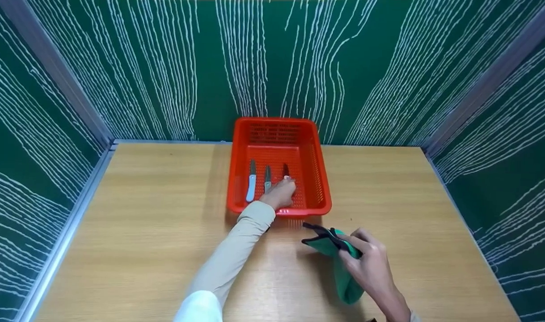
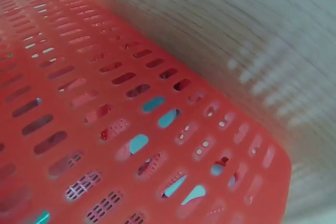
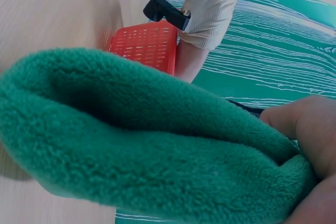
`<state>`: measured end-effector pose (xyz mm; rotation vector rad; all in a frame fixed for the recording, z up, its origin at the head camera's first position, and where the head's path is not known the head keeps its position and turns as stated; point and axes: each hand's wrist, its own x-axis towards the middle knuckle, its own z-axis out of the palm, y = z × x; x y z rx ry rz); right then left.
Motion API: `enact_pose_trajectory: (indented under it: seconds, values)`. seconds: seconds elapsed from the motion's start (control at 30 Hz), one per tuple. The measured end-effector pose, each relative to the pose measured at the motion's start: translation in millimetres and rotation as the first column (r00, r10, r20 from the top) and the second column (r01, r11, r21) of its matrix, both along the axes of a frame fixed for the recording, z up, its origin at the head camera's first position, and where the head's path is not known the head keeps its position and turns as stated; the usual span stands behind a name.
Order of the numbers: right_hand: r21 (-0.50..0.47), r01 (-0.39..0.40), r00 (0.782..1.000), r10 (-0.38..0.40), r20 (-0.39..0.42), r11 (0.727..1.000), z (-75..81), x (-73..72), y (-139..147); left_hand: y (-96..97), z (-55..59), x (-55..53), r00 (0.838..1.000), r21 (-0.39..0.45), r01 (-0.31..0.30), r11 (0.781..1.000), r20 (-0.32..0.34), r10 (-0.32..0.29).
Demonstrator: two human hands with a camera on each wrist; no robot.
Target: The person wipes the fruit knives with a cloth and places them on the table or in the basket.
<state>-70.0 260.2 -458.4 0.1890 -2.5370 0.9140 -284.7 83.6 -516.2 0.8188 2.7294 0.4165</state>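
Observation:
Inside the red plastic basket (image 1: 324, 188), my left hand (image 1: 280, 193) reaches over the near rim and grips a small knife (image 1: 286, 170) by its handle, which is mostly hidden under the fingers. Its dark blade points to the far side. Left of the hand lie a knife with a pale blue handle (image 1: 251, 188) and a knife with a pale green handle (image 1: 267, 176), blades also pointing away. A folded green cloth (image 3: 131, 156) with black edging is pinched between the thumb and fingers of my right hand (image 1: 368, 261), over the table in front of the basket.
The basket stands at the back middle of a wooden table (image 1: 156, 214). Green panels (image 1: 205, 67) with white wavy lines enclose the back and both sides. A black wrist camera (image 3: 167, 13) sits at the left sleeve (image 3: 212, 11).

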Motion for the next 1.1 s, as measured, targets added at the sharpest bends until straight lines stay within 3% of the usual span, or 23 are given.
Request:
enact_pose_trajectory:
  seconds: [0.1,0.23,0.4,0.63,0.73,0.93,1.0,1.1]
  values:
    - [0.001,0.002,1.000,-0.002,-0.005,1.000,0.5,0.6,2,-3.0,0.3,0.2,0.995,0.038,-0.024,0.999,0.094,0.020]
    - [0.002,-0.016,1.000,0.016,-0.005,1.000,1.3,-0.2,5,-9.6,2.1,0.8,0.977,0.105,-0.050,0.993,0.212,0.027]
    - [-0.026,-0.015,0.999,0.017,0.044,1.000,5.4,-1.5,13,-16.8,9.2,4.3,0.977,0.219,-0.043,0.975,0.213,-0.004]
    - [-0.025,0.025,0.979,-0.019,0.204,0.999,17.1,-8.6,36,-30.7,28.1,21.4,0.973,0.398,-0.095,0.913,0.230,0.001]
    - [0.007,0.020,0.965,-0.021,0.260,1.000,20.2,-15.6,48,-39.2,35.2,35.2,0.980,0.441,-0.121,0.889,0.197,0.035]
    - [0.034,0.047,0.961,-0.055,0.270,0.998,25.9,-35.5,72,-59.4,43.5,67.1,0.988,0.514,-0.157,0.843,0.072,0.139]
    - [0.030,0.076,0.968,-0.081,0.237,0.997,27.4,-44.1,80,-68.2,43.2,76.6,0.984,0.552,-0.158,0.819,0.021,0.176]
    - [0.012,0.126,0.986,-0.126,0.108,0.992,25.6,-58.6,90,-83.0,39.2,88.7,0.973,0.624,-0.129,0.771,-0.070,0.220]
